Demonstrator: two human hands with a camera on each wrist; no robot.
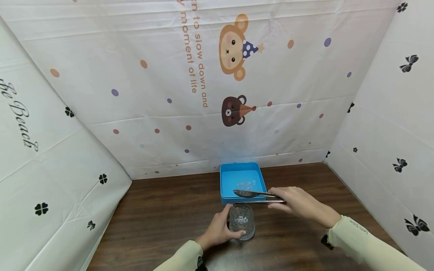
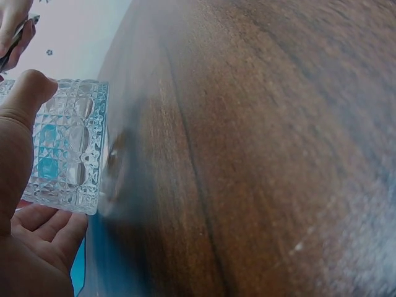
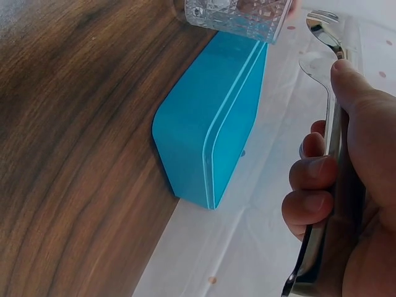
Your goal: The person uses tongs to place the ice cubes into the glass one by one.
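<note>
In the head view, my left hand (image 1: 216,229) grips a clear cut-glass tumbler (image 1: 242,222), thumb on the near side and fingers on the far side. The left wrist view shows the tumbler's faceted wall (image 2: 77,145) upright on the table. My right hand (image 1: 298,202) holds metal serving tongs (image 1: 245,194) above the tumbler's far rim and the tray's near edge. The tongs' rounded ends are apart, and I see nothing between them. Just beyond the tumbler, small clear pieces (image 1: 246,185) lie in a blue tray (image 1: 234,172). The bottom of the tumbler looks glittery; its contents are unclear.
Brown wood-grain table (image 1: 159,210) lies under everything. A white printed cloth (image 1: 190,75) hangs as a wall behind the tray, with more cloth on the left and right sides. The tray stands close to the back cloth.
</note>
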